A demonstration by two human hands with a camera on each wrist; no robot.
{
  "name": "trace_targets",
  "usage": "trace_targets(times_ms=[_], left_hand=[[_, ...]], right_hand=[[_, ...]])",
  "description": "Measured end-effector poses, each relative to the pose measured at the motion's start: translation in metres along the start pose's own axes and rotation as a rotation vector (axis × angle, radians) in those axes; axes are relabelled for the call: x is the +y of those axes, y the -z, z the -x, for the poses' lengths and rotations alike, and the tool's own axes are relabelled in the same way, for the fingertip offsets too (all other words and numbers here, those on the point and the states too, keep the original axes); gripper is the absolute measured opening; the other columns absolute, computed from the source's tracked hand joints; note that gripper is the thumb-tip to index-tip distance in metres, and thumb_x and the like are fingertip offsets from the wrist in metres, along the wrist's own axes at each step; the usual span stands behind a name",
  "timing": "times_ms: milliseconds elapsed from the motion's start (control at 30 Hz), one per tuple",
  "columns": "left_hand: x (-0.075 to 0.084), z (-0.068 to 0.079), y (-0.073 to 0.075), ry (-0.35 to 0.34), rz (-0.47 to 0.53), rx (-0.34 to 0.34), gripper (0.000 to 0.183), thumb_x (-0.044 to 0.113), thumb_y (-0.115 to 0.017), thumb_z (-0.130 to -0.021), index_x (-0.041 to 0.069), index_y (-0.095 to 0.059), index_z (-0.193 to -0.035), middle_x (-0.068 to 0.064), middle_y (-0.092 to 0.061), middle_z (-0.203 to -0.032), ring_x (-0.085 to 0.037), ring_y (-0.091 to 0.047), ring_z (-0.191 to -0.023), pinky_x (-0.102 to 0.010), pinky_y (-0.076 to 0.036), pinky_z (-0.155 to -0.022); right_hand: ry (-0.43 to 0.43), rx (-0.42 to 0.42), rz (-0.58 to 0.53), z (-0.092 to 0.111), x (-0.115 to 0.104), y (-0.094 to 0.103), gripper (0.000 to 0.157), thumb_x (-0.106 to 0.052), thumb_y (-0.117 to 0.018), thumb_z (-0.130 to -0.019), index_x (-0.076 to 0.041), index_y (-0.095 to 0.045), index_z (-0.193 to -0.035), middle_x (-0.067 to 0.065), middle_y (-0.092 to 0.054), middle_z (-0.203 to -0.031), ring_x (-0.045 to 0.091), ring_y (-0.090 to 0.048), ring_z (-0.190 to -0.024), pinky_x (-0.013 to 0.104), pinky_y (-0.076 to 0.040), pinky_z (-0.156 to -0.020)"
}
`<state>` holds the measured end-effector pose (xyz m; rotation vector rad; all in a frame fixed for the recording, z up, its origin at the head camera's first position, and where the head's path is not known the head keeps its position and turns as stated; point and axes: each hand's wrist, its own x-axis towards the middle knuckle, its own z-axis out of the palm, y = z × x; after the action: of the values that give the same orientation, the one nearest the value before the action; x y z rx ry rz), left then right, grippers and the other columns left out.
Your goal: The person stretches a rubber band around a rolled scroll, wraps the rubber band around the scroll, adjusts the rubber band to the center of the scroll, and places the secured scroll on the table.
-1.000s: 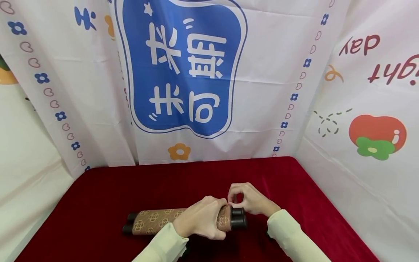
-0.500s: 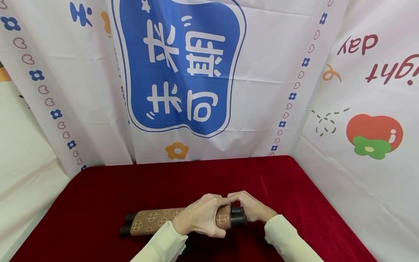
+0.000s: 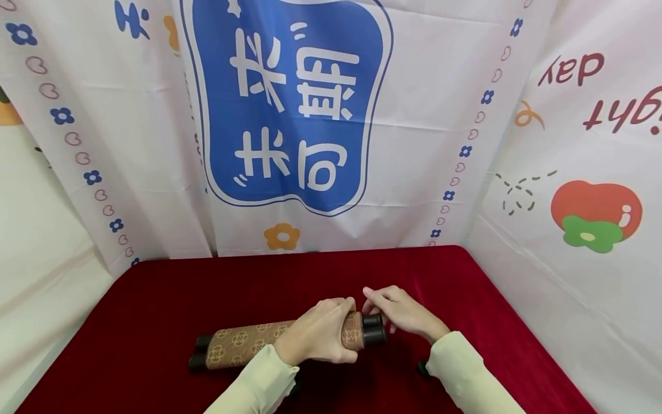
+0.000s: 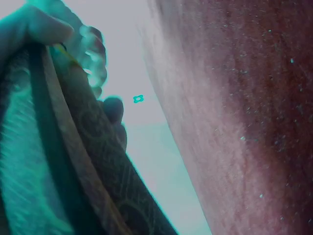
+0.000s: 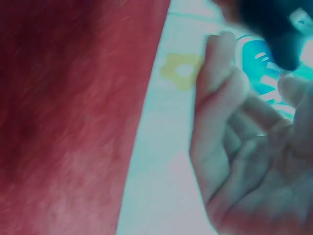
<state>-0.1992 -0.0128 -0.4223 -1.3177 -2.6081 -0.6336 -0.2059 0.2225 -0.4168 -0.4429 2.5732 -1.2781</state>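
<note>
A long brown bundle (image 3: pixel 240 344) with a pale floral pattern lies crosswise in the head view, black rounded ends (image 3: pixel 374 335) sticking out in a pair at each side. My left hand (image 3: pixel 315 333) grips it near its right end, thumb on the near side and fingers over the top. The left wrist view shows the patterned bundle (image 4: pixel 93 127) close up, with a dark strip along it. Just beyond the right black ends is my right hand (image 3: pixel 405 313), fingers loosely bent and partly hidden behind them. In the right wrist view that hand (image 5: pixel 234 142) shows nothing held.
A dark red cloth (image 3: pixel 248 287) covers the table. A white printed curtain (image 3: pixel 414 144) hangs behind its back edge, and more white fabric (image 3: pixel 569 287) stands along the right side.
My right hand went in against the bundle's top right edge near the left fingers, then drew back slightly to the right with its thumb raised. The left hand keeps its grip.
</note>
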Motion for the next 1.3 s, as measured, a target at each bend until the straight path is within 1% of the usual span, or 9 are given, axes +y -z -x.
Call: trace_targets(times_ms=[100, 200, 333, 433, 600, 833, 967, 1167, 1300], left_hand=[[-0.003, -0.002, -0.004, 0.050, -0.041, 0.029, 0.061, 0.042, -0.093, -0.065, 0.013, -0.059, -0.107, 0.008, -0.058, -0.085, -0.001, -0.050, -0.069, -0.016, -0.046, -0.062], [-0.004, -0.005, -0.008, 0.079, -0.085, 0.049, 0.065, 0.043, -0.094, -0.066, 0.010, -0.060, -0.111, 0.004, -0.060, -0.088, -0.003, -0.053, -0.068, -0.019, -0.049, -0.061], [-0.002, -0.008, -0.012, 0.087, -0.136, 0.032, 0.069, 0.048, -0.092, -0.069, 0.008, -0.061, -0.117, 0.001, -0.063, -0.094, -0.008, -0.059, -0.071, -0.024, -0.053, -0.061], [0.001, -0.010, -0.014, 0.090, -0.160, -0.010, 0.076, 0.062, -0.085, -0.074, 0.010, -0.063, -0.125, 0.001, -0.065, -0.103, -0.009, -0.062, -0.078, -0.027, -0.056, -0.064], [0.003, -0.014, -0.019, 0.109, -0.136, -0.033, 0.073, 0.080, -0.066, -0.085, 0.016, -0.065, -0.120, 0.005, -0.068, -0.102, -0.006, -0.062, -0.084, -0.025, -0.055, -0.066], [-0.009, -0.001, -0.013, 0.099, -0.200, -0.037, 0.070, 0.073, -0.069, -0.088, 0.013, -0.067, -0.125, 0.003, -0.073, -0.103, -0.011, -0.069, -0.086, -0.028, -0.057, -0.068], [-0.013, 0.007, -0.005, 0.099, -0.234, -0.058, 0.074, 0.069, -0.073, -0.086, 0.010, -0.066, -0.129, -0.001, -0.074, -0.106, -0.015, -0.070, -0.086, -0.032, -0.057, -0.070], [-0.003, -0.005, -0.008, 0.087, -0.200, -0.062, 0.091, 0.072, -0.073, -0.084, 0.008, -0.057, -0.147, -0.003, -0.071, -0.129, -0.019, -0.071, -0.109, -0.037, -0.061, -0.084], [-0.005, -0.006, -0.013, 0.091, -0.175, -0.057, 0.082, 0.071, -0.071, -0.088, 0.011, -0.059, -0.143, -0.001, -0.073, -0.122, -0.016, -0.072, -0.102, -0.034, -0.061, -0.081]], right_hand=[[-0.086, -0.019, -0.075, 0.007, -0.012, -0.003, 0.067, -0.061, -0.038, -0.110, -0.007, -0.077, -0.104, 0.008, -0.075, -0.081, 0.021, -0.071, -0.062, 0.036, -0.058, -0.052], [-0.129, 0.011, -0.100, 0.011, -0.021, -0.010, 0.063, -0.058, -0.039, -0.111, -0.007, -0.075, -0.102, 0.011, -0.072, -0.073, 0.020, -0.072, -0.054, 0.034, -0.057, -0.049], [-0.146, 0.100, -0.068, 0.011, -0.022, -0.020, 0.050, -0.046, -0.042, -0.113, -0.008, -0.073, -0.102, 0.010, -0.068, -0.071, 0.015, -0.064, -0.046, 0.030, -0.054, -0.045], [-0.143, 0.145, -0.012, 0.009, -0.020, -0.026, 0.046, -0.039, -0.041, -0.114, -0.009, -0.073, -0.098, 0.009, -0.066, -0.069, 0.016, -0.060, -0.043, 0.029, -0.051, -0.044], [-0.105, 0.198, 0.088, 0.005, -0.017, -0.032, 0.048, -0.032, -0.037, -0.115, -0.012, -0.070, -0.086, 0.003, -0.063, -0.068, 0.014, -0.056, -0.054, 0.028, -0.048, -0.052], [-0.117, 0.210, 0.112, 0.004, -0.018, -0.034, 0.050, -0.028, -0.034, -0.115, -0.010, -0.065, -0.080, 0.006, -0.059, -0.055, 0.016, -0.057, -0.039, 0.030, -0.048, -0.045], [-0.130, 0.218, 0.118, 0.003, -0.017, -0.033, 0.048, -0.026, -0.034, -0.115, -0.009, -0.063, -0.081, 0.007, -0.058, -0.056, 0.016, -0.057, -0.038, 0.032, -0.049, -0.046], [-0.122, 0.217, 0.130, 0.002, -0.023, -0.033, 0.046, -0.025, -0.034, -0.115, -0.007, -0.069, -0.090, 0.008, -0.061, -0.061, 0.017, -0.057, -0.039, 0.030, -0.048, -0.044], [-0.116, 0.206, 0.131, 0.002, -0.024, -0.032, 0.046, -0.025, -0.034, -0.115, -0.007, -0.068, -0.089, 0.008, -0.062, -0.063, 0.016, -0.058, -0.039, 0.029, -0.049, -0.044]])
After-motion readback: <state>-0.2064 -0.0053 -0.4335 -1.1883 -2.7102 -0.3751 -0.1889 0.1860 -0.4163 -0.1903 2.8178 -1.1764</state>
